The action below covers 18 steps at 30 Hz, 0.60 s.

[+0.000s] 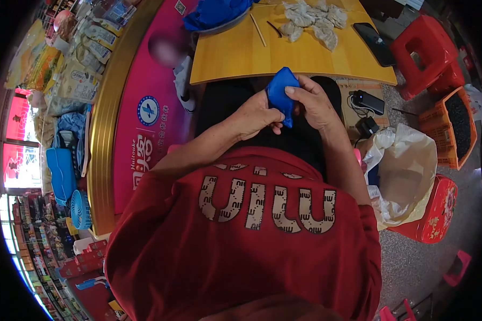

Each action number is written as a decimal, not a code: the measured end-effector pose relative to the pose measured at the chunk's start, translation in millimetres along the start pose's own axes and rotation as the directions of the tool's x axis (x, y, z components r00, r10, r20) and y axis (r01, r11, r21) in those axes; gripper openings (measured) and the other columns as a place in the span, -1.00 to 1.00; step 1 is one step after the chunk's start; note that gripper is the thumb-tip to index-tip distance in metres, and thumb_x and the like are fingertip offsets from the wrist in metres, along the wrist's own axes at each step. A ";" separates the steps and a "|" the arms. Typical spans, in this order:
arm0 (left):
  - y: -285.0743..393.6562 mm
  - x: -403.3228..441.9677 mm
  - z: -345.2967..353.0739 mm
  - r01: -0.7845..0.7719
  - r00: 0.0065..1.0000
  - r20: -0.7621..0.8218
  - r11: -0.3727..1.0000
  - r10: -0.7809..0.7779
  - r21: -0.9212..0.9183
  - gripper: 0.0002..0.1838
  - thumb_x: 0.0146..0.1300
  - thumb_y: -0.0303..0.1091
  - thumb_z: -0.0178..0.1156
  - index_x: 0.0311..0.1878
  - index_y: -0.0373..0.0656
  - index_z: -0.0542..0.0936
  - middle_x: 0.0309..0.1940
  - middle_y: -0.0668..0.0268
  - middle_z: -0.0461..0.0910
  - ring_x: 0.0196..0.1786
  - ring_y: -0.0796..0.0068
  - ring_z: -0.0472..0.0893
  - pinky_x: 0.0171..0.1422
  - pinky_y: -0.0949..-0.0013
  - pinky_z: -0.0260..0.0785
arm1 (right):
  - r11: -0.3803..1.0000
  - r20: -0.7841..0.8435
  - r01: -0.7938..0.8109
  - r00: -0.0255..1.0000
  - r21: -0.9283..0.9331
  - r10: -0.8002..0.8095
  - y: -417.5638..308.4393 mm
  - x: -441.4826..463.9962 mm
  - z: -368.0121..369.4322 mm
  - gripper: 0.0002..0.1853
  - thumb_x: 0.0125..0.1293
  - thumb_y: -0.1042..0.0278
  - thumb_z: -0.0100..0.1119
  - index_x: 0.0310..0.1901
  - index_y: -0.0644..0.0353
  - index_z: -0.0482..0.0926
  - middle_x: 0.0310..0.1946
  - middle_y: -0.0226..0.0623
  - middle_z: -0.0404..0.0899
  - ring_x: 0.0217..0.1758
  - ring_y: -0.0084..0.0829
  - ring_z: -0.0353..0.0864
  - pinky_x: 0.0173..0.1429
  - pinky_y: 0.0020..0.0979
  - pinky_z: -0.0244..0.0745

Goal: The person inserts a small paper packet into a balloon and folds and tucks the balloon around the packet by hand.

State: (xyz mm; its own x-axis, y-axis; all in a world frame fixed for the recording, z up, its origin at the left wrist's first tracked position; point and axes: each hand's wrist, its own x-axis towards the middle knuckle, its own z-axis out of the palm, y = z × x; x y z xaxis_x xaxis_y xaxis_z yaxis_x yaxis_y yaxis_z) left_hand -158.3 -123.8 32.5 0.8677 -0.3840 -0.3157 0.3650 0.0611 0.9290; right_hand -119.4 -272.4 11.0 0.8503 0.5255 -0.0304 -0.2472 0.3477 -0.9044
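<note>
A small piece of blue fabric (281, 95) is held up between both hands, just beyond the near edge of the yellow table (225, 61). My left hand (256, 115) pinches its lower left part, with the thumb across the front. On the right side, my right hand (313, 101) grips the cloth with its thumb on the front; some fingers are hidden behind it. On the table lie a pile of blue cloth (214, 15) in a tray, a thin wooden stick (258, 30), a short dark stick (274, 29) and several crumpled pale pieces (313, 24).
A black phone (373, 44) lies at the table's right edge. To the right are red stools (423, 51), an orange basket (447, 128) with dark contents, and a bag-lined bin (404, 171). A power bank (368, 101) with cables sits on cardboard. A gold-edged pink counter (144, 69) stands left.
</note>
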 end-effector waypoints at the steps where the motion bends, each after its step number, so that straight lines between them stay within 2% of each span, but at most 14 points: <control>1: -0.6 -0.2 0.4 -0.008 1.000 -0.002 1.000 0.008 -0.028 -0.67 -0.11 -0.60 0.03 -0.18 -0.22 0.32 -0.45 0.32 0.40 -0.53 0.61 0.40 -0.50 0.60 0.34 | 1.000 0.000 0.000 1.000 0.001 0.000 -0.2 -0.1 0.1 -0.72 0.01 0.27 0.10 -0.22 0.15 0.42 -0.52 -0.55 0.40 -0.55 -0.72 0.30 -0.52 -0.70 0.16; 7: -3.7 -0.1 1.6 0.026 1.000 0.004 0.999 -0.026 -0.046 -0.66 -0.14 -0.63 0.03 -0.20 -0.22 0.34 -0.42 0.32 0.40 -0.52 0.60 0.39 -0.57 0.63 0.25 | 0.999 0.049 -0.024 0.998 -0.033 0.026 4.8 1.1 -2.3 -0.72 0.00 0.26 0.11 -0.23 0.15 0.41 -0.54 -0.57 0.39 -0.57 -0.74 0.29 -0.52 -0.71 0.15; 9: -4.4 -0.3 2.0 0.036 0.999 -0.007 0.998 -0.036 -0.055 -0.67 -0.15 -0.64 0.04 -0.22 -0.22 0.35 -0.42 0.32 0.40 -0.51 0.60 0.39 -0.59 0.63 0.23 | 0.998 0.096 -0.022 0.995 -0.061 0.028 5.0 1.4 -2.2 -0.74 -0.04 0.24 0.13 -0.34 0.18 0.41 -0.54 -0.51 0.38 -0.57 -0.71 0.27 -0.53 -0.69 0.16; 11: -7.5 -0.6 0.7 0.114 0.993 0.009 0.988 -0.114 -0.101 -0.70 -0.17 -0.64 0.05 -0.26 -0.22 0.37 -0.43 0.34 0.39 -0.49 0.61 0.39 -0.60 0.62 0.23 | 0.997 0.091 -0.032 0.995 -0.067 0.038 3.9 1.1 -1.7 -0.75 -0.04 0.24 0.14 -0.35 0.18 0.41 -0.55 -0.52 0.37 -0.57 -0.71 0.27 -0.53 -0.69 0.16; 15: -10.7 1.6 0.0 0.060 0.998 0.003 0.991 -0.060 -0.118 -0.70 -0.18 -0.64 0.06 -0.27 -0.23 0.37 -0.44 0.34 0.39 -0.51 0.61 0.39 -0.59 0.61 0.23 | 0.995 0.097 -0.056 0.993 -0.087 0.064 0.9 -0.2 -1.4 -0.76 -0.05 0.24 0.14 -0.36 0.17 0.41 -0.57 -0.52 0.36 -0.58 -0.72 0.27 -0.53 -0.69 0.16; 18: -9.1 0.0 -1.8 0.097 0.995 0.021 0.994 -0.097 -0.048 -0.71 -0.16 -0.64 0.06 -0.27 -0.22 0.38 -0.45 0.34 0.40 -0.51 0.61 0.40 -0.56 0.62 0.26 | 0.996 0.083 -0.066 0.994 -0.061 0.071 4.0 0.6 -1.9 -0.77 -0.03 0.24 0.13 -0.36 0.16 0.42 -0.56 -0.53 0.38 -0.59 -0.71 0.28 -0.53 -0.69 0.16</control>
State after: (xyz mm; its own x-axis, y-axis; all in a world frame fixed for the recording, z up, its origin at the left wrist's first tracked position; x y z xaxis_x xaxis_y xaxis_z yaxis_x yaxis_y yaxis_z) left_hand -161.1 -122.7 23.7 0.8213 -0.4069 -0.3999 0.4635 0.0673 0.8835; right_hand -119.1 -272.1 6.5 0.7892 0.6113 -0.0596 -0.2743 0.2640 -0.9247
